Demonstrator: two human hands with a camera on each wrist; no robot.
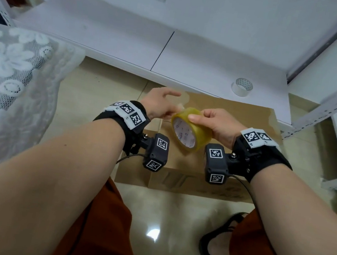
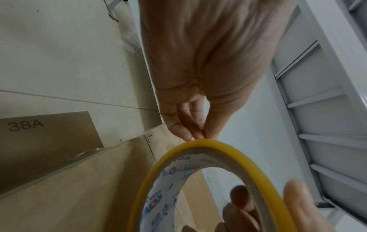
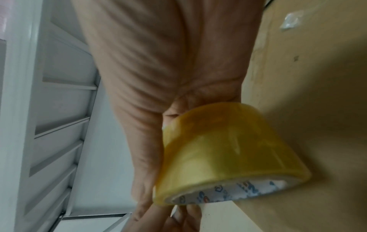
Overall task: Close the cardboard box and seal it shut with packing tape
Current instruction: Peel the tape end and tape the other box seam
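Right hand (image 1: 218, 124) grips the roll of packing tape (image 1: 191, 131), fingers curled over the yellow-tinted band, thumb on top; roll held on edge, printed white core facing the person. Left hand (image 1: 159, 104) at the roll's far rim, fingertips (image 2: 195, 133) pinched together against the yellow edge; probably on the loose tape end, though the clear film is too blurred to confirm. Both hands above the cardboard box (image 1: 221, 111), roll clear of its top. Box sits on the tiled floor (image 1: 92, 97), far edge against the low white shelf board (image 1: 112, 32); top flaps look folded down, a side flap marked "38A" (image 2: 25, 125) shows in the left wrist view. Second, pale tape roll (image 1: 242, 86) stands near the shelf board's right front corner. Lace cloth (image 1: 5, 79) at the floor's left side
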